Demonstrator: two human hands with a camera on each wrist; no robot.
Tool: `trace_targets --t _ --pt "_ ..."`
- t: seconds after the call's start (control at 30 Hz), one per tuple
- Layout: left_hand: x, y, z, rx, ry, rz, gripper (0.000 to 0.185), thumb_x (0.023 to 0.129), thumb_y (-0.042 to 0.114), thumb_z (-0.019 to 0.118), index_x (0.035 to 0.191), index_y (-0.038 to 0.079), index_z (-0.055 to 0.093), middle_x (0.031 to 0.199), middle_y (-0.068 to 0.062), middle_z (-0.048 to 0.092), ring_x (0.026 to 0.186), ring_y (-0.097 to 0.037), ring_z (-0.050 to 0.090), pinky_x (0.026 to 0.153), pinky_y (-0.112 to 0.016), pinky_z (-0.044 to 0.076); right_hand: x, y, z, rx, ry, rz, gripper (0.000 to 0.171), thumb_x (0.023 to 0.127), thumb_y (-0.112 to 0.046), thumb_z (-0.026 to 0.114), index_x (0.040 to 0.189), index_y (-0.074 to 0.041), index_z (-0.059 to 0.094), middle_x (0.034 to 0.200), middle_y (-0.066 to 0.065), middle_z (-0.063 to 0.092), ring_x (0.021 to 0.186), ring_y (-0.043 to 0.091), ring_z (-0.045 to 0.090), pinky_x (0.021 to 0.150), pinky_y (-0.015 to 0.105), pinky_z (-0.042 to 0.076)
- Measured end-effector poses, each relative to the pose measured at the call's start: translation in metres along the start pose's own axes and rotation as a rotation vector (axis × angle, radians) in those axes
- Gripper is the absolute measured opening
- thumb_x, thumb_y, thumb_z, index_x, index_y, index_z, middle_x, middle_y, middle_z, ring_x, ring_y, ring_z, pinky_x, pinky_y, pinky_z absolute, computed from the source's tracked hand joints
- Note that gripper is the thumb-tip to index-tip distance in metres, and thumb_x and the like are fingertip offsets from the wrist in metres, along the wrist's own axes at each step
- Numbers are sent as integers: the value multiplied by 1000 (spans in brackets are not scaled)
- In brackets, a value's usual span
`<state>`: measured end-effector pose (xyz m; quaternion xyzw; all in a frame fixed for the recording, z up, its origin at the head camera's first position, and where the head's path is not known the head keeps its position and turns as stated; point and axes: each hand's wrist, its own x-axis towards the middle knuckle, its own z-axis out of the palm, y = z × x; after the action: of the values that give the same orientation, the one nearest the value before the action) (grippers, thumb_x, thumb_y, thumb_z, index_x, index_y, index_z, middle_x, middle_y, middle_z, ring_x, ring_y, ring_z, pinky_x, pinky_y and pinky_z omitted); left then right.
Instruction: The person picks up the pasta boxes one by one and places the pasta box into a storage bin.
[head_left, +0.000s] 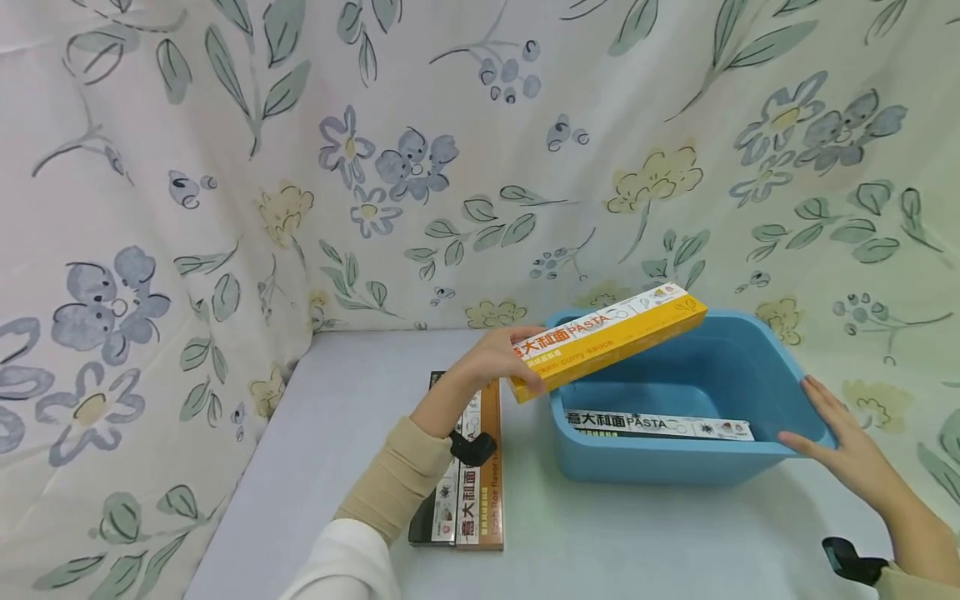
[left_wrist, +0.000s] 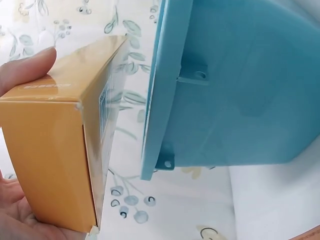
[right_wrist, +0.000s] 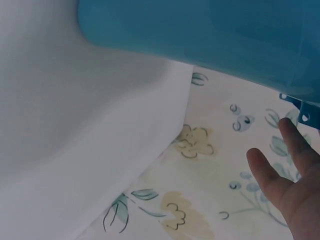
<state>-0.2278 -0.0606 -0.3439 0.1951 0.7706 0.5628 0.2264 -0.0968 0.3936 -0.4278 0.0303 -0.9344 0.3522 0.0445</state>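
I note a blue plastic tub [head_left: 720, 367] at 3 o'clock on the white table [head_left: 337, 433], one black-and-white pasta box [head_left: 660, 425] already lying inside. My left hand [head_left: 498, 357] pinches the yellow curry pasta box [head_left: 607, 340] by its near end, its far end poised over the tub's 10 o'clock corner. My right hand [head_left: 843, 437] lies flat, fingers straight, against the tub's right rim. Two more pasta boxes [head_left: 468, 483] wait at 9 o'clock. Judgement: loading step; next, lower and release the box level.
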Motion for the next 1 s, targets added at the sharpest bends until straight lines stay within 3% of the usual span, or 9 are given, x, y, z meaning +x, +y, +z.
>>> trace_targets --t 0.3,0.63,1.0 --pt "20 12 7 135 -77 -1 79 59 1 83 134 5 57 108 -6 62 90 -20 55 73 -26 49 0 0 1 -8 5 18 87 96 -31 55 155 -7 -4 158 23 -14 134 62 -9 89 84 3" --pt "43 27 19 344 -106 -43 82 57 8 86 135 13 59 106 3 62 91 -18 54 73 -26 46 0 -1 1 -10 11 20 88 95 -31 56 155 -7 -4 158 23 -13 134 62 -8 88 84 4" --pt "71 39 32 396 -260 -65 71 60 5 85 127 7 63 98 0 64 87 -18 56 70 -25 51 0 -2 1 -17 -4 28 88 96 -31 56 155 -8 -5 158 23 -14 134 63 -8 87 85 5"
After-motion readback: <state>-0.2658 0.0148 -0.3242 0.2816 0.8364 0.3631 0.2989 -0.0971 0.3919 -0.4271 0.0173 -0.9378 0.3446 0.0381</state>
